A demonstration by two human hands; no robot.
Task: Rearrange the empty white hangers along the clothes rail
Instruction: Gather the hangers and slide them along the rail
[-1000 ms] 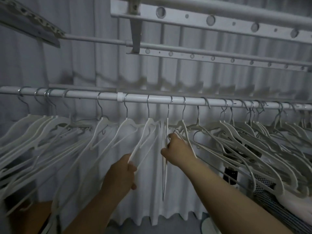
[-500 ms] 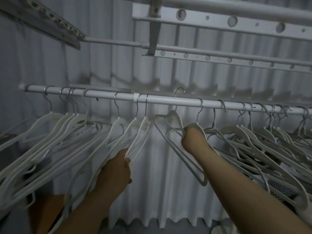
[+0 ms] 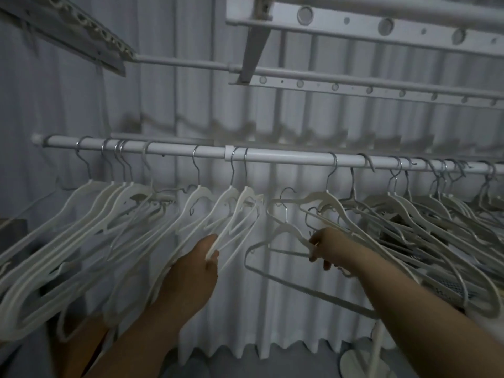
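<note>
A white clothes rail point(image 3: 286, 156) runs across the view with several empty white hangers hooked on it. My right hand point(image 3: 328, 248) grips one white hanger point(image 3: 286, 233) by its shoulder; this hanger is off the rail, its hook hanging free below the rail in the gap at the middle. My left hand point(image 3: 196, 266) holds the lower arm of a hanger point(image 3: 240, 208) at the right end of the left bunch point(image 3: 90, 227). Another dense bunch of hangers point(image 3: 422, 222) hangs to the right of the gap.
Behind the rail hangs a pleated white curtain point(image 3: 286, 309). Above are perforated metal rack bars point(image 3: 368, 25) and a thinner rod point(image 3: 191, 62). A patterned garment point(image 3: 452, 287) lies under the right bunch. A white round base point(image 3: 360, 364) stands on the floor at the lower right.
My right hand has lifted its hanger off the rail and lowered it below the rail, into the gap. My left hand stays on the left bunch's end hanger.
</note>
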